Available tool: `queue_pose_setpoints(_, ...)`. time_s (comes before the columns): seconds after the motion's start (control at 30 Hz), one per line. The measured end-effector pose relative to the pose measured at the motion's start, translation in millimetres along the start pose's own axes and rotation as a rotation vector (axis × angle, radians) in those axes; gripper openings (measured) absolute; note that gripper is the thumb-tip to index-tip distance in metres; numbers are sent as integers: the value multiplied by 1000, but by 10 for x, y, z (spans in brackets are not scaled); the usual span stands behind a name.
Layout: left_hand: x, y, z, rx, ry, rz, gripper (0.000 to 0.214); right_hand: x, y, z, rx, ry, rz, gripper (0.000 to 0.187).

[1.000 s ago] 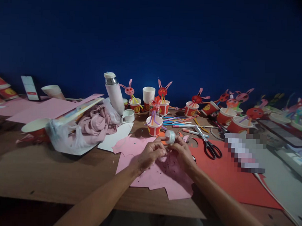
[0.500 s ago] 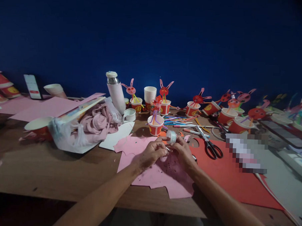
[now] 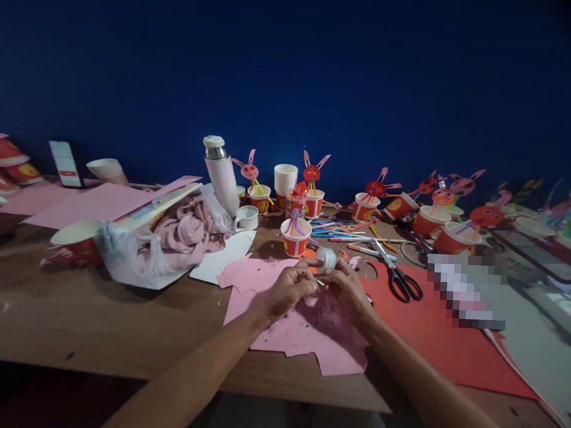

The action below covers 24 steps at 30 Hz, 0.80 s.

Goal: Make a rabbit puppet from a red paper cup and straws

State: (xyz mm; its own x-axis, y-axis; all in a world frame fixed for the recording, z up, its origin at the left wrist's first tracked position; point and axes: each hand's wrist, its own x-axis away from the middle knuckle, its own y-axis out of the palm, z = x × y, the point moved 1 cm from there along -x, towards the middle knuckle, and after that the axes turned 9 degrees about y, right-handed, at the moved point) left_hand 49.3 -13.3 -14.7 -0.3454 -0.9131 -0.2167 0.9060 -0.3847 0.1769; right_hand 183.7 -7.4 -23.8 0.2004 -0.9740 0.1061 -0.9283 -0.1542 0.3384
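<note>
Over the pink paper (image 3: 303, 341), my two hands are close together. My left hand (image 3: 286, 291) is closed, its thumb and finger pinched near a small shiny sliver (image 3: 319, 282) that I cannot make out. The closed fingers of my right hand (image 3: 351, 291) are at a small clear and pale-green roll (image 3: 327, 260), which looks like tape. Left fingertips also reach its near side. Dark specks and scraps lie on the pink paper below. Just beyond the hands stands a red and white paper cup (image 3: 296, 238) with purple strips rising from it.
Black-handled scissors (image 3: 405, 283) lie on red paper (image 3: 417, 339) to the right. Several felt pens (image 3: 341, 230) and cups with paper rabbit heads (image 3: 311, 172) line the back. Leftward are a flask (image 3: 223, 186), a plastic bag (image 3: 127, 257) and a propped phone (image 3: 65, 164).
The whole scene has shifted very slightly to the right in view. My hands stay in nearly the same place, with the sliver between them a little more visible.
</note>
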Motion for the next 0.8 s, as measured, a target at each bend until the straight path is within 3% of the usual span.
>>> queue_pose_setpoints(0.3, 5, 6, 1, 37, -8, 3, 12, -19, -32, 45, 63, -12, 12, 28)
queue_pose_setpoints(0.53, -17, 46, 44, 254, -14, 43, 14, -18, -42, -7, 35, 9, 8, 11)
queue_pose_setpoints(0.8, 6, 14, -10, 75, -10, 21, 12, -4, -37, 5, 34, 11, 19, 15)
